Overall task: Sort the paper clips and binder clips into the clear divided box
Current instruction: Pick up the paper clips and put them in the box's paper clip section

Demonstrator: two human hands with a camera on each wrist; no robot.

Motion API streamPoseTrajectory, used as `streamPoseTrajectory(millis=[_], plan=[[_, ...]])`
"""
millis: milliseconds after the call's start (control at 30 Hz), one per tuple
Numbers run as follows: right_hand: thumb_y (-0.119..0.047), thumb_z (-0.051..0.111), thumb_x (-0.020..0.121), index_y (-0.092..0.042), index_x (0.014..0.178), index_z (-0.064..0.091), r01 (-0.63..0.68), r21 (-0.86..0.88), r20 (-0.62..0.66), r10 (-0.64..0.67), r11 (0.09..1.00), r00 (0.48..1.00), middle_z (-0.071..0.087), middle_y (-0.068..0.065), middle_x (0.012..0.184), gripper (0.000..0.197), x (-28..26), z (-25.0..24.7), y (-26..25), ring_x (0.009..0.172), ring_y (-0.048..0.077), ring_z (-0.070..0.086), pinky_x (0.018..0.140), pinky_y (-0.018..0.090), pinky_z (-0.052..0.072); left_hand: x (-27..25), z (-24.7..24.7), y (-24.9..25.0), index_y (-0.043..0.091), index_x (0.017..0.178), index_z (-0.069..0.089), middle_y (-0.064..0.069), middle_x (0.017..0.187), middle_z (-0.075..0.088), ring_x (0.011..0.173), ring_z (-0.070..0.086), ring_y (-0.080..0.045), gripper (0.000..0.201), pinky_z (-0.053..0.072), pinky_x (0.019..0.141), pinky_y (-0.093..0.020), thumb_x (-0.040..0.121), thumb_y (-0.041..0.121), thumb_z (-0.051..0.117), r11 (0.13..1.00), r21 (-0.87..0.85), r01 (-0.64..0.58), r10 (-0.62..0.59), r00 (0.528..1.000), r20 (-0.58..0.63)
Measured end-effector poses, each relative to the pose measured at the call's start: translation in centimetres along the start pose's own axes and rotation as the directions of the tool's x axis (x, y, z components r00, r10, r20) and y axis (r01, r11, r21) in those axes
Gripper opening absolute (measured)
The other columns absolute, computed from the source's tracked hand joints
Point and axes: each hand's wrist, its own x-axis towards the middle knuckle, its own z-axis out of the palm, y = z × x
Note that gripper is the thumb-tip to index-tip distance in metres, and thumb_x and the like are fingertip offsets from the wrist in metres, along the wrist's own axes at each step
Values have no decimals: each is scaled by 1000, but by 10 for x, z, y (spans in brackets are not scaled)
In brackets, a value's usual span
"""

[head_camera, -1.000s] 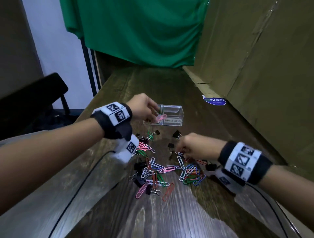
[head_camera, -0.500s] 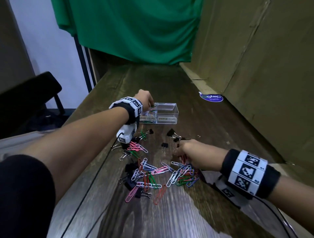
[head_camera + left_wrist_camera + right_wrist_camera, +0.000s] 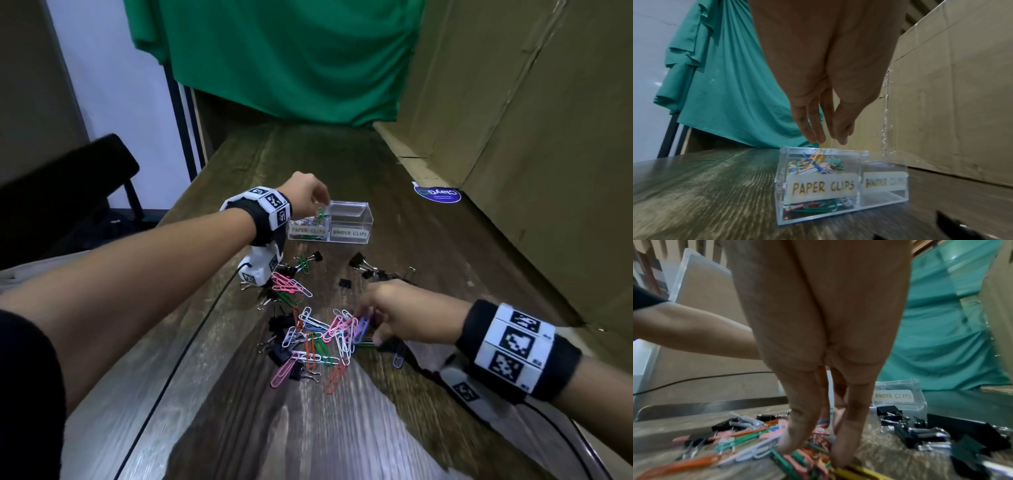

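Note:
The clear divided box (image 3: 346, 240) stands mid-table, labelled PAPER CLIPS on the left and BINDER CLIPS on the right. The left compartment (image 3: 781, 186) holds several coloured clips; the right one (image 3: 882, 199) looks bare. My left hand (image 3: 320, 205) hovers over the left compartment with fingers pointing down (image 3: 829, 141). A yellow clip (image 3: 823, 146) hangs just under the fingertips. My right hand (image 3: 368, 325) digs into the pile of coloured paper clips (image 3: 318, 335), thumb and fingers pinching some (image 3: 813, 452). Black binder clips (image 3: 363, 265) lie between pile and box.
A cardboard wall (image 3: 548, 137) runs along the table's right side, with a blue sticker (image 3: 436, 194) at its foot. Green cloth (image 3: 291, 58) hangs at the far end. A black chair (image 3: 61, 185) stands off the left edge. A black cable (image 3: 191, 342) crosses the table.
My left hand went from the box's front left to above the paper clip compartment; the pink clip it held is gone. My right hand slid nearer, deeper into the paper clip pile.

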Motion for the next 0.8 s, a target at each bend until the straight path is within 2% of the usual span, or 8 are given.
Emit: streamPoseTrajectory(millis=[133,200,333,433,533,600,700,800], plan=[[-31,81,67,-27,134,46,33,-10,79,-32,999,996,47,2,123,76,2,3,-2,113,20,47,95,35,43,-33,0,16,18,102,72,3,97,65,87,56,-9,25,45,78,-22,78,10,69,998,38,-51,48,995,90],[-26,78,72,-31,137,42,57,-61,98,-51,997,994,43,3,130,74,3,12,-4,118,24,44,100,42,41,-53,5,24,19,100,72,3,97,66,86,56,-10,23,43,76,-22,77,15,71,996,46,-81,73,984,164],[-9,69,81,-13,109,60,156,-30,-53,-157,987,986,53,6,114,30,2,16,-3,106,23,54,81,24,37,-97,15,47,17,95,72,-1,89,72,82,63,-15,28,45,72,-21,75,37,74,993,16,-117,106,943,316],[-7,65,82,-10,95,62,179,-29,-59,-180,983,982,58,5,104,14,2,15,0,97,21,58,79,27,41,-130,25,66,14,108,67,-4,100,67,93,62,-21,59,52,84,-29,69,57,71,987,44,-153,115,877,467],[-9,64,82,-13,91,63,136,-40,-61,-138,990,989,66,5,93,10,7,12,1,83,18,59,75,31,46,-151,34,75,14,126,53,-10,117,53,108,52,-26,80,46,100,-35,64,59,74,965,129,-230,124,827,548],[-12,65,81,-14,93,66,81,-23,-66,-83,996,994,69,4,87,12,9,6,2,75,15,58,70,27,46,-156,39,75,13,125,52,-13,120,47,110,48,-29,79,45,99,-37,64,57,75,955,177,-240,110,835,538],[-15,71,77,-16,90,69,0,15,-67,1,1000,998,64,-4,72,13,12,-7,9,58,1,52,55,10,37,-157,43,71,7,113,62,-15,114,54,109,51,-29,58,45,94,-35,72,46,75,973,114,-199,128,883,451],[-8,74,76,-10,81,70,-46,239,-105,72,970,992,65,0,62,7,17,-28,18,44,-1,53,48,8,39,-157,44,65,7,108,67,-15,109,63,106,55,-27,42,47,89,-33,76,34,74,985,31,-167,143,913,383]])
